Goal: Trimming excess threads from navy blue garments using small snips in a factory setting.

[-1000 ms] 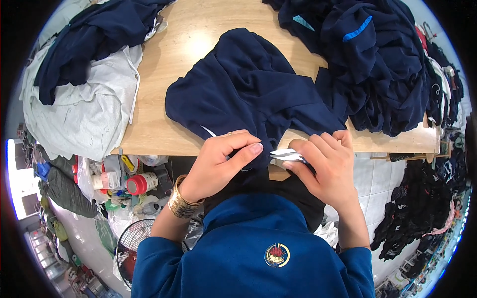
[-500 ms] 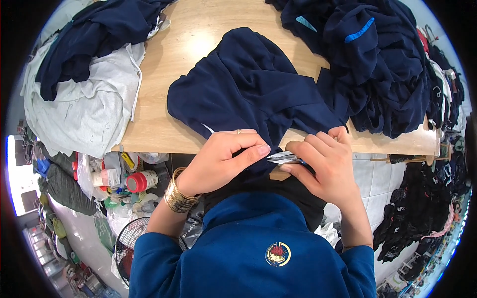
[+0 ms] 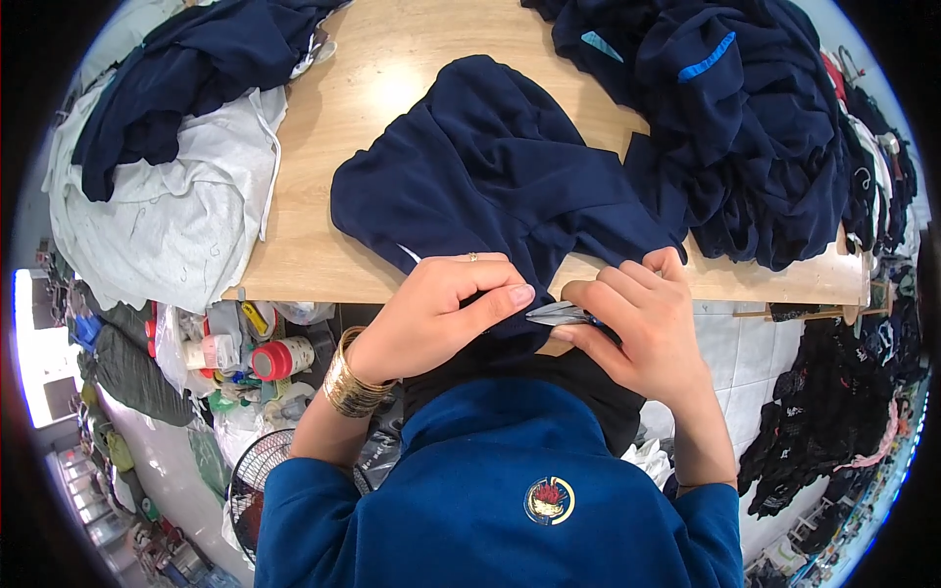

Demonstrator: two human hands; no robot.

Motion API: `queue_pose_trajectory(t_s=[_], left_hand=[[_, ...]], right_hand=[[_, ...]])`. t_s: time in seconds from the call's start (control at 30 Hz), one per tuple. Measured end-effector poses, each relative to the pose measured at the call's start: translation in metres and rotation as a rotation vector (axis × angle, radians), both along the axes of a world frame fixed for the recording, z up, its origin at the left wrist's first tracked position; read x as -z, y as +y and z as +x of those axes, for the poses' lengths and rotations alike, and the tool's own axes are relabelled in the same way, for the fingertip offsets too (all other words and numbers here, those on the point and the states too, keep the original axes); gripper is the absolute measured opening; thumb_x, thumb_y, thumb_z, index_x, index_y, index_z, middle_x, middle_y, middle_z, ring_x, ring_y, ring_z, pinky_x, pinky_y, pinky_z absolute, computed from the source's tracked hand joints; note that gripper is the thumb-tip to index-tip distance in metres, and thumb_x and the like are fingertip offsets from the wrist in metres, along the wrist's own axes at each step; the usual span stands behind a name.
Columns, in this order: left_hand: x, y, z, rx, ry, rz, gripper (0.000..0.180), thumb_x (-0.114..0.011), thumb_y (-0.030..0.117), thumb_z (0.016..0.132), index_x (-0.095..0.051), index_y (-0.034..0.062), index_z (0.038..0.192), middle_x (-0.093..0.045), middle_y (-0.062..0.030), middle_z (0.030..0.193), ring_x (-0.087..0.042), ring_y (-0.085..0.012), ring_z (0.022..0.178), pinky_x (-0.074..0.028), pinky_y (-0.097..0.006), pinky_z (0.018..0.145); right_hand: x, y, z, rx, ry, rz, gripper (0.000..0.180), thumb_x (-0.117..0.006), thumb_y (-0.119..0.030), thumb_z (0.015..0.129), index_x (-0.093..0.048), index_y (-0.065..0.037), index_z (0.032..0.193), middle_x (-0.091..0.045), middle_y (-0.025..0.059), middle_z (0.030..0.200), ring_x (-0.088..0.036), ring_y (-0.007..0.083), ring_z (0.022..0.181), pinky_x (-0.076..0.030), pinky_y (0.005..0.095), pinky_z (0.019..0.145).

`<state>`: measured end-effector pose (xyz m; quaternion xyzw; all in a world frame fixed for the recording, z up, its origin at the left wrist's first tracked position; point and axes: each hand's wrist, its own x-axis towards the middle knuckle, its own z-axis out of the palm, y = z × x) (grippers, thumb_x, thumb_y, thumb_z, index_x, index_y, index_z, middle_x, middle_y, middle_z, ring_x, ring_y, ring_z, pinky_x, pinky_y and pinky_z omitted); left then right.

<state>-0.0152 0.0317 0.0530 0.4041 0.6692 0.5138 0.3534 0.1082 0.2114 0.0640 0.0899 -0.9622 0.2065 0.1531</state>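
A navy blue garment (image 3: pixel 495 162) lies bunched over the table's near edge, with part of it hanging down between my hands. My left hand (image 3: pixel 441 314) has thumb and forefinger pinched together on a fold of that garment. In my right hand (image 3: pixel 642 323) is a small pair of metal thread snips (image 3: pixel 557 314), whose blades are closed and point left toward my left thumb. The blade tips are close to the fabric; whether a thread lies between them is too small to tell. My right fingertips are also up against the garment's right part.
The wooden table (image 3: pixel 382 44) carries a large navy cloth pile (image 3: pixel 745 147) at right. White cloth (image 3: pixel 186 225) with navy fabric (image 3: pixel 206 73) over it hangs off its left side. Below left are a red-and-white container (image 3: pixel 279 360) and a fan (image 3: pixel 260 480).
The blades of the snips, spread apart before, have come together. Dark fabric under them has shifted a little. Both hands stay almost in place.
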Motion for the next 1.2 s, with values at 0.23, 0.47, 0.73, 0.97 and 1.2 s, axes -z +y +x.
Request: queue_pose_trajectory(t_s=[0.23, 0.47, 0.73, 0.97, 1.2], left_hand=[[-0.001, -0.001, 0.001, -0.02, -0.052, -0.002, 0.021, -0.052, 0.013, 0.09, -0.053, -0.0027, 0.076, -0.044, -0.0013, 0.067, -0.04, -0.009, 0.063, -0.033, -0.024, 0.058], [0.005, -0.005, -0.001, -0.045, -0.065, 0.011, 0.021, -0.054, 0.017, 0.09, -0.057, -0.0025, 0.082, -0.049, -0.0026, 0.068, -0.043, -0.009, 0.063, -0.037, -0.023, 0.059], [0.03, -0.063, -0.009, -0.254, -0.263, -0.153, 0.013, -0.061, 0.013, 0.086, -0.06, -0.0004, 0.084, -0.051, 0.002, 0.069, -0.042, -0.0043, 0.064, -0.038, -0.022, 0.059], [0.021, -0.062, -0.001, -0.083, -0.173, -0.31, 0.014, -0.066, 0.012, 0.082, -0.06, 0.0008, 0.077, -0.049, 0.0059, 0.06, -0.041, 0.0003, 0.058, -0.031, -0.017, 0.051], [0.041, -0.046, 0.011, -0.315, -0.357, -0.134, 0.009, -0.062, 0.01, 0.086, -0.06, 0.0008, 0.085, -0.054, 0.0061, 0.072, -0.046, 0.0005, 0.066, -0.038, -0.015, 0.059]], right_hand=[[-0.001, 0.004, 0.003, 0.013, -0.035, -0.056, 0.022, -0.068, -0.03, 0.075, -0.06, -0.011, 0.083, -0.052, 0.0001, 0.065, -0.05, 0.0154, 0.06, -0.029, 0.0311, 0.064], [0.012, 0.02, 0.022, 0.001, -0.129, -0.358, 0.027, -0.07, -0.03, 0.073, -0.063, -0.008, 0.088, -0.062, 0.0007, 0.075, -0.054, 0.0152, 0.063, -0.03, 0.0291, 0.065], [0.04, 0.066, 0.099, 0.278, -0.763, -0.771, 0.028, -0.071, -0.025, 0.072, -0.061, -0.002, 0.086, -0.06, 0.0063, 0.082, -0.055, 0.0186, 0.072, -0.042, 0.0253, 0.066], [0.074, 0.037, 0.074, 0.556, -0.435, -0.418, 0.025, -0.063, 0.003, 0.07, -0.061, -0.005, 0.094, -0.056, 0.0133, 0.081, -0.056, 0.0296, 0.069, -0.044, 0.0331, 0.06], [0.062, -0.016, 0.028, 0.345, -0.255, -0.929, 0.035, -0.071, -0.005, 0.07, -0.061, -0.006, 0.105, -0.058, 0.0069, 0.087, -0.058, 0.0176, 0.078, -0.045, 0.0274, 0.07]])
